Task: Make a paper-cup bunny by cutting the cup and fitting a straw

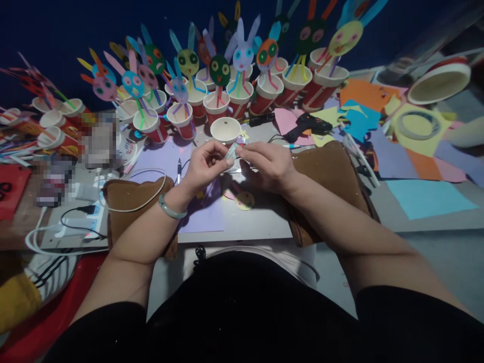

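My left hand [207, 164] and my right hand [270, 164] meet over the table, fingers closed around a small, pale, crinkled piece [229, 153] whose kind I cannot make out. Just beyond them stands a white-rimmed paper cup [226, 130]. Below my right hand a round yellow paper face [244, 200] lies on the table, beside a pink paper strip. A pen [179, 170] rests left of my left hand on a purple sheet [202, 217].
Red paper cups [266, 95] with paper rabbit heads on straws line the back. A black glue gun [308, 126], coloured paper [431, 194] and a tape roll [418, 125] lie right. Brown pads [333, 186] flank my arms. Cables and a power strip [96, 217] lie left.
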`<state>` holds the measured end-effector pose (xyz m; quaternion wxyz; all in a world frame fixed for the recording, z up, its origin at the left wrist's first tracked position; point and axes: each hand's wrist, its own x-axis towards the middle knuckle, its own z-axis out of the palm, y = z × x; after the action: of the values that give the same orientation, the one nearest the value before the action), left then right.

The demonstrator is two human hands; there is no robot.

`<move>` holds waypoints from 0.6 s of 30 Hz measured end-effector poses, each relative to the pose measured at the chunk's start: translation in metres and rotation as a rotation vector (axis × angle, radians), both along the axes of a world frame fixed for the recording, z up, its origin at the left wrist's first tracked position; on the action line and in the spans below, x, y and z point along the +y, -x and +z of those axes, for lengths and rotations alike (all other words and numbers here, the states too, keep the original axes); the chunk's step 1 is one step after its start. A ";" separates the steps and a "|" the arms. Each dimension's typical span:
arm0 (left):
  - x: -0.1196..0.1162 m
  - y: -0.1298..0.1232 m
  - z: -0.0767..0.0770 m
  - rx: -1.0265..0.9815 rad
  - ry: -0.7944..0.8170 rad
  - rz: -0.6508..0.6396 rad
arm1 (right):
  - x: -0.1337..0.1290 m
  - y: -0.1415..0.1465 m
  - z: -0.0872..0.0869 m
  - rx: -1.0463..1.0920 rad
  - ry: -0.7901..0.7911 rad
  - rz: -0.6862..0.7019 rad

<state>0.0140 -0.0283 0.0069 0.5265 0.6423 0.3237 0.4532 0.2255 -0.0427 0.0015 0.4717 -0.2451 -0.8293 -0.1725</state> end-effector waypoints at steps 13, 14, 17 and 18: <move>0.002 0.009 0.014 0.218 -0.139 0.195 | 0.023 -0.033 0.013 0.571 0.121 -0.185; 0.003 0.011 0.015 0.401 -0.179 0.224 | 0.027 -0.039 0.014 0.592 0.209 -0.267; 0.000 0.013 0.022 1.024 -0.205 0.195 | 0.038 -0.057 0.011 0.513 0.500 -0.394; -0.001 0.012 0.024 1.193 -0.185 0.153 | 0.041 -0.062 0.007 0.481 0.581 -0.424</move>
<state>0.0019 -0.0295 0.0309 0.1624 0.8035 0.5674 0.0777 0.2874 -0.0013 0.0088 0.5170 -0.5660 -0.6412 0.0370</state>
